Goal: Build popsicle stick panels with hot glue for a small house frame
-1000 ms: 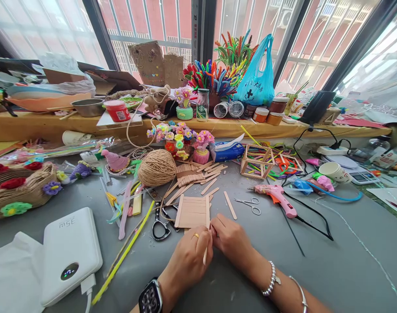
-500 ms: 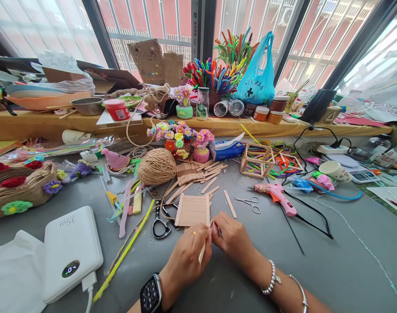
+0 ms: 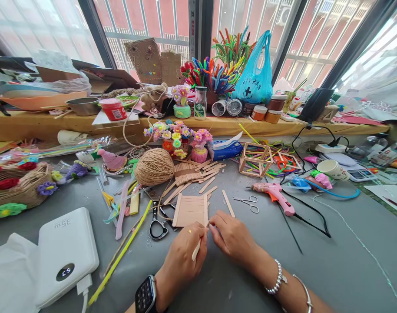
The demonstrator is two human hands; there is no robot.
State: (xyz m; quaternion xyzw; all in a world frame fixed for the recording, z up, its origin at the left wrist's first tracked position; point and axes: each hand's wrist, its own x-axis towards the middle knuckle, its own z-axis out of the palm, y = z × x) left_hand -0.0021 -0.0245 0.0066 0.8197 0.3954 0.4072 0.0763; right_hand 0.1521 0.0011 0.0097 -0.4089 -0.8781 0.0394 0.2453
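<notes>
My left hand [image 3: 182,261], with a ring and a smartwatch on the wrist, holds a thin wooden craft stick [image 3: 197,248] upright between fingers and thumb. My right hand [image 3: 233,237], with bracelets on the wrist, pinches the stick's upper end right beside the left fingers. Just beyond both hands lies a flat panel of glued craft sticks [image 3: 190,210] on the grey table [image 3: 332,269]. Loose craft sticks [image 3: 198,174] are scattered behind it.
Black scissors [image 3: 158,221] and a twine ball [image 3: 153,167] lie to the left. Small scissors [image 3: 249,203] and a pink glue gun [image 3: 275,195] lie to the right. A white power bank [image 3: 66,252] sits at the near left, a stick cube frame [image 3: 255,159] farther back.
Both hands stay together on the stick. The stick has tilted, its lower end now pointing more to the left. The view has shifted slightly.
</notes>
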